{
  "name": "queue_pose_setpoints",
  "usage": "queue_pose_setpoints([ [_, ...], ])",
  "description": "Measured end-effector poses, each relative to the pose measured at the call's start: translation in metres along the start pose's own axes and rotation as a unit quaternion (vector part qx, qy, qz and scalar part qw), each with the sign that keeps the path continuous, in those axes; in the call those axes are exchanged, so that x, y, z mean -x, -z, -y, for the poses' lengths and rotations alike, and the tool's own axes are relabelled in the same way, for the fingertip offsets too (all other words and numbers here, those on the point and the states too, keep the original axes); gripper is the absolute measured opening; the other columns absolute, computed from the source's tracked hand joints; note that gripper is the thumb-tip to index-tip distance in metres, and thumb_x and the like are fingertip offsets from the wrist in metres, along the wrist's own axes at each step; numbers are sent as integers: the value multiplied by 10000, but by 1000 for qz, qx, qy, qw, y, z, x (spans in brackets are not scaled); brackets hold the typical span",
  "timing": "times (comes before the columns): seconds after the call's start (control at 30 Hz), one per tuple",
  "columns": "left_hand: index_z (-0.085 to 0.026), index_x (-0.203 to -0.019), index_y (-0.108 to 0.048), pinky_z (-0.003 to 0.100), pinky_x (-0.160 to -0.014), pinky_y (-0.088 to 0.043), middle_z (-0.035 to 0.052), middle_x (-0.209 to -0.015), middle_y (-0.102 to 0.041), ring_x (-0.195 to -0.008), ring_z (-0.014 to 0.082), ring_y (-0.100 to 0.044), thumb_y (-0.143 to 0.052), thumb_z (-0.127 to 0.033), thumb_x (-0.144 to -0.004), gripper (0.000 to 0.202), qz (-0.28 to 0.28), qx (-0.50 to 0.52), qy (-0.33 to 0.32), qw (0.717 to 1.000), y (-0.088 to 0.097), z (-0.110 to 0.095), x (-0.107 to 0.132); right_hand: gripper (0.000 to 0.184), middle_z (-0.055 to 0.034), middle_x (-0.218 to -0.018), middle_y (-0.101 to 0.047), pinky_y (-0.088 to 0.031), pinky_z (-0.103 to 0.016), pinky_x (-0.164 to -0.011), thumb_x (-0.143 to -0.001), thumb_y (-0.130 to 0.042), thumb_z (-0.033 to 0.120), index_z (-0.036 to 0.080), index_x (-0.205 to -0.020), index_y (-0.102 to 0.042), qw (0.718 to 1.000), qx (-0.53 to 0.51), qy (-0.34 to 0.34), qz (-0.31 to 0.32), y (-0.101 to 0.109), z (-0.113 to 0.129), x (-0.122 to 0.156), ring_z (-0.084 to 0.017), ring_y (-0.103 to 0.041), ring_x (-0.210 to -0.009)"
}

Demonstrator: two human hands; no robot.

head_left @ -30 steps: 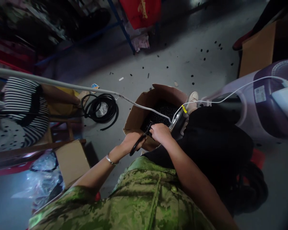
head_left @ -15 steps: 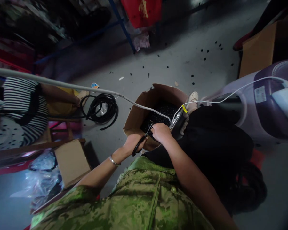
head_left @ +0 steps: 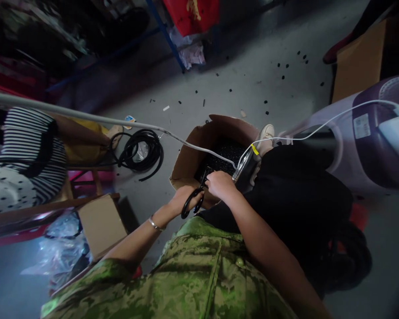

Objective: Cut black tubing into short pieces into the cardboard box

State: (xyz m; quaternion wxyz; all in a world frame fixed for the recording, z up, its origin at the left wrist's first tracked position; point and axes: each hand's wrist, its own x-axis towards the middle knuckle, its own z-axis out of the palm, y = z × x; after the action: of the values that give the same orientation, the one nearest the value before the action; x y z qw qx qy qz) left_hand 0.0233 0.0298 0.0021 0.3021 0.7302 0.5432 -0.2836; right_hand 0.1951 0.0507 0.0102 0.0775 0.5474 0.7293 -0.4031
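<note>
My left hand [head_left: 183,198] is closed around black-handled scissors [head_left: 188,204], whose two finger loops stand apart. The blades point up over a cardboard box [head_left: 182,164], their tips hard to make out against the dark contents. My right hand [head_left: 220,184] is closed close beside the blades, fingertips pinched together. Whatever is between those fingertips is too small and dark to name. Many small black pieces [head_left: 231,150] lie inside the box, below both hands. A grey-white cable [head_left: 199,147] runs over the box to a shiny device at my leg.
A coil of black tubing [head_left: 138,153] lies on the floor left of the box. Black scraps [head_left: 283,77] are scattered beyond it. A purple-grey plastic stool [head_left: 342,128] stands at right. Another person in stripes [head_left: 29,141] sits at left, near a carton [head_left: 101,226].
The scissors' loops have spread apart, where before they lay close together. My right hand has shifted slightly left, towards the scissors. The view has tilted a little.
</note>
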Motion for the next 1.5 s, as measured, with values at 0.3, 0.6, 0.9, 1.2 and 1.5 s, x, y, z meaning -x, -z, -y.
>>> queue_pose_setpoints([
  [0.3, -144, -905, -767, 283, -748, -473, 174, -976, -775, -976, 275, -731, -317, -426, -1031, 545, -5, -2, 49, 999, -1, -11, 1, 335, -172, -1149, -739, -534, -330, -883, -990, -475, 264, 134, -1120, -756, 1000, 7, -18, -14, 1, -1, 1, -275, -694, -1099],
  [0.6, -158, -969, -753, 293, -786, -497, 165, -1006, -775, -990, 280, -728, -348, -425, -1021, 488, -37, 24, 12, 999, -18, -1, -12, 327, -176, -1171, -731, -528, -335, -897, -990, -484, 251, 126, -1142, -746, 999, -10, -39, -11, 1, -1, 1, -274, -685, -1124],
  [0.9, -172, -906, -737, 288, -730, -492, 147, -923, -770, -878, 266, -728, -410, -439, -988, 430, -51, 45, -54, 996, -15, 13, -16, 294, -164, -1158, -740, -532, -320, -889, -969, -541, 263, 134, -1130, -750, 1000, -7, -13, 5, 2, -1, 1, -269, -688, -1120],
  [1.2, -153, -756, -714, 274, -695, -446, 160, -870, -768, -853, 257, -723, -412, -514, -998, 530, -86, 83, 39, 992, -9, 0, -19, 298, -158, -1134, -748, -540, -338, -876, -939, -540, 234, 163, -1132, -755, 1000, -15, -11, 12, -3, 1, 0, -280, -695, -1109],
  [1.5, -165, -718, -675, 270, -710, -476, 92, -773, -747, -770, 226, -696, -494, -413, -920, 367, -120, 205, -30, 971, -14, 11, -28, 335, -141, -1195, -732, -516, -322, -893, -980, -485, 298, 171, -1144, -748, 999, -32, -38, 5, 3, -2, -1, -266, -676, -1143],
])
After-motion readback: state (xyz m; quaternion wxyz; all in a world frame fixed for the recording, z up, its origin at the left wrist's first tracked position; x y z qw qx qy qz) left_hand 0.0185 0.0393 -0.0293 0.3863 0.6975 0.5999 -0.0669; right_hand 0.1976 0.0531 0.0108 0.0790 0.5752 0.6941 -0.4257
